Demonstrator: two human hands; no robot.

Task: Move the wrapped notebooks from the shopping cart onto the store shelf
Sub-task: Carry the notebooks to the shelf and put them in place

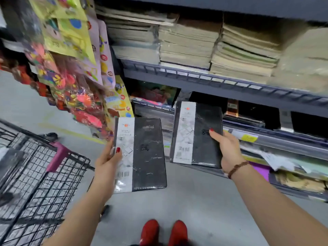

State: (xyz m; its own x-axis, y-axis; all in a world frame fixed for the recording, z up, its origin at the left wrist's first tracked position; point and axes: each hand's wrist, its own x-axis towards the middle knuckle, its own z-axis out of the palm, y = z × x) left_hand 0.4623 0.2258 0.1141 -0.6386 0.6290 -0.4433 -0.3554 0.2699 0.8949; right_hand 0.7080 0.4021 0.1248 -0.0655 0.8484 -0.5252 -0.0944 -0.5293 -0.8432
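Left hand: I see the left hand (108, 157) left of centre, its forearm rising from the near edge. The thumb lies across the front of a white label band and the fingers are hidden behind, so it grips the left wrapped notebook (147, 153) by its left edge.
Left wrapped notebook: black cover under glossy film, held upright with a slight tilt in the air above the grey floor (195, 201), between cart and shelf and apart from the other notebook.
Right hand: the right hand (227, 148) reaches further out, with a beaded bracelet (236, 168) on its wrist. It clasps the right wrapped notebook (197, 132) by the right edge, thumb on the front.
Right wrapped notebook: farther and higher than the left one, in front of the lower tier's front edge. I cannot tell if it touches.
Shopping cart: the black wire shopping cart (44, 166) stands near left, and its contents are blurred.
Store shelf: the store shelf (213, 82) runs far and right, with pale paper stacks (186, 43) on the upper tier.
Hanging packets: colourful packets (71, 68) hang far left.
Shoes: red shoes (163, 231) show at the near edge.
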